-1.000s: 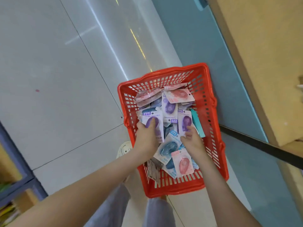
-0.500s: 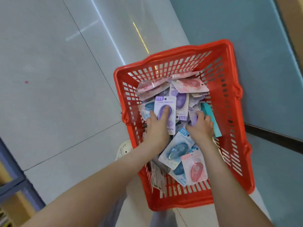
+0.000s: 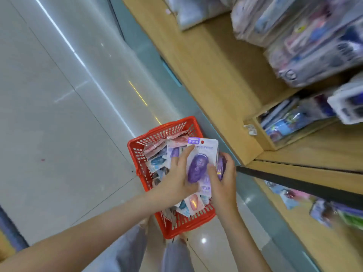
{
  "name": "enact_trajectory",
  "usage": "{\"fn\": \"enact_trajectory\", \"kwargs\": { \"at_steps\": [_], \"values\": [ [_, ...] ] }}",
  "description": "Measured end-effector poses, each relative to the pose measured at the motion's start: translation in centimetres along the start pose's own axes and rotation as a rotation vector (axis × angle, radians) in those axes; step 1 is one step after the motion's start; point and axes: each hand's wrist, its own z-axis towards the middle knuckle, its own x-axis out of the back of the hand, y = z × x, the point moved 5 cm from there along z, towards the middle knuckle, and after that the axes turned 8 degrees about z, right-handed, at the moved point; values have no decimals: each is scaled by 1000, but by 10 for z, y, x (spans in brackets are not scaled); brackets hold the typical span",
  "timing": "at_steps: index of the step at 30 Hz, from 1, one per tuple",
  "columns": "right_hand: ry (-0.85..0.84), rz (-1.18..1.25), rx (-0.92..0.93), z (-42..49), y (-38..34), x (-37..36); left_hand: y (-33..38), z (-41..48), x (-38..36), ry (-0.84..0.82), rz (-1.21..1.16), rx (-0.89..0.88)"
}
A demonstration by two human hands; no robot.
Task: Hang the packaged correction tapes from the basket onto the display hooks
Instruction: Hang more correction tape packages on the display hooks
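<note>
A red plastic basket (image 3: 137, 154) stands on the floor, filled with several packaged correction tapes in purple, blue and pink. Above it I hold a purple correction tape pack (image 3: 198, 163) lifted out of the pile. My left hand (image 3: 176, 177) grips its left side, fingers spread over the card. My right hand (image 3: 222, 181) holds the right side, thumb on the blister, with more purple packs behind it. No display hooks can be made out; hanging packs at the lower right are blurred.
A wooden shelf unit (image 3: 216, 79) runs along the right with blurred packaged goods (image 3: 306, 42) on top and a box of items (image 3: 290, 120). A dark rail (image 3: 294, 185) crosses below it. Grey tiled floor (image 3: 59, 114) lies to the left.
Both hands have risen out of the basket with purple packs. The view has swung up and right, bringing the shelf into sight.
</note>
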Motion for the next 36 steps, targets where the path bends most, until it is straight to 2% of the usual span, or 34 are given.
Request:
{"fn": "enact_trajectory", "kwargs": {
  "at_steps": [3, 6, 11, 14, 19, 26, 32, 36],
  "values": [
    [-27, 232, 22, -44, -80, 23, 82, -40, 29, -99, -105, -123],
    [-45, 317, 97, -87, -160, 55, 157, -82, 52, -185, -181, -228],
    [-15, 131, 284, -163, -272, 100, 281, -161, 72, -264, -255, -452],
    [76, 50, 407, -205, -318, 136, 333, -210, 64, -279, -186, -559],
    [46, -86, 613, -284, -374, 200, 399, -286, 34, -243, -109, -697],
    [143, -228, 860, -390, -430, 311, 507, -385, -16, -173, -36, -950],
    [393, -337, 1088, -465, -489, 396, 602, -453, -25, -26, 38, -1212],
    [536, -386, 1273, -499, -524, 433, 647, -476, -22, -19, -15, -1321]
  ]
}}
